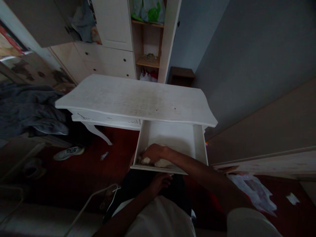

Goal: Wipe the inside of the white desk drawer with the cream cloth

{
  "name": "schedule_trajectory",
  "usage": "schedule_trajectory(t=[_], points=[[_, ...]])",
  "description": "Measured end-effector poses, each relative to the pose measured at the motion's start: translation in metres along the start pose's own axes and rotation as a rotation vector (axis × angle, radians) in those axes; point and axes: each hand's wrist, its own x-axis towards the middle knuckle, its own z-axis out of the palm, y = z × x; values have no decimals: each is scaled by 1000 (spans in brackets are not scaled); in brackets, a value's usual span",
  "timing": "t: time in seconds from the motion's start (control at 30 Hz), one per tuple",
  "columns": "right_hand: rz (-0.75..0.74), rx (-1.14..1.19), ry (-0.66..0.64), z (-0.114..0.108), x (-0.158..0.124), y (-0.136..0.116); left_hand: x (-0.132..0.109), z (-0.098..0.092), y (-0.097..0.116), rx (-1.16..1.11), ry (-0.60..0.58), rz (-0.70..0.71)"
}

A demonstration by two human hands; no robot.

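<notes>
My right hand is inside the pulled-out drawer of a white table. It is closed on a pale cream cloth, pressed to the drawer's floor near the front left corner. Part of the cloth bunches out beside my fingers; the rest is hidden under my hand. My left hand rests over my lap, just below the drawer's front edge. Its fingers are loosely bent and apart, with no clear object in them. The white table top has grey smudges and a few dark specks.
A white wardrobe with an open shelf section stands behind the table. Dark clothing is heaped on the left. A shoe lies on the red floor, and a plastic bag lies at right. A grey wall rises on the right.
</notes>
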Motion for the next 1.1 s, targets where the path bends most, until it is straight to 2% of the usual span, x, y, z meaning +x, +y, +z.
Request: schedule_trajectory(t=[0.27,0.4,0.53,0.67,0.83,0.97,1.1], points=[[-43,7,-11,-2,-2,0,-5,4,5,41,21,-8],[-74,-36,-58,-2,-9,0,-6,5,6,42,39,-29],[-8,18,-76,4,-25,4,-7,6,7,38,63,-59],[-8,110,9,22,-48,15,-10,8,9,23,54,-38],[-91,35,129,59,-81,32,-8,7,9,1,46,-62],[-53,-8,188,83,-109,39,-4,4,6,6,45,-52],[11,-38,234,95,-140,42,-2,2,5,-1,53,-56]])
